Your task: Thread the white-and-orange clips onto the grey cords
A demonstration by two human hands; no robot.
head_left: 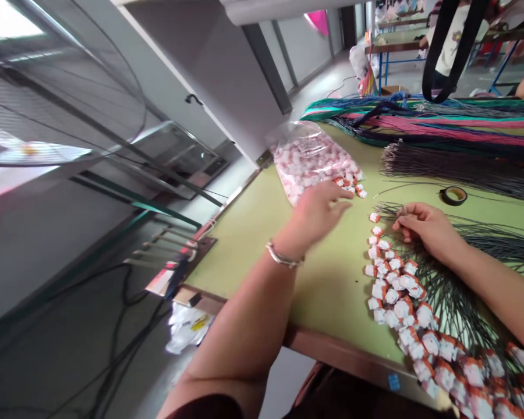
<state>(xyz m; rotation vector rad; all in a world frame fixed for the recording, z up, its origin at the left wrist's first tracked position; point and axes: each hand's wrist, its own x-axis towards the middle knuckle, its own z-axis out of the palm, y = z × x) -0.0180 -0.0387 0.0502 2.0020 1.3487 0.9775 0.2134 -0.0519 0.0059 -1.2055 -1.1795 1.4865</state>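
My left hand [318, 212], slightly blurred, reaches over the table beside a pile of small white-and-orange connectors [351, 185]. Its thumb and fingers are apart, and I see nothing between them. Those connectors lie at the mouth of a clear plastic bag [310, 152] filled with more of the same. Over a bundle of thin black wires [493, 238], my right hand [428, 230] is closed in a pinch on wire near the metal-tipped ends. Below it, wires fitted with white-and-orange connector housings [404, 308] form a long heap down to the table's front edge.
Behind my right hand lies a roll of dark tape [453, 196]. Farther back are a black wire bundle [458, 166] and coloured wires [441, 125] across the table [253, 233]. A fan [61, 87] stands left. Another person [452, 43] is in the background.
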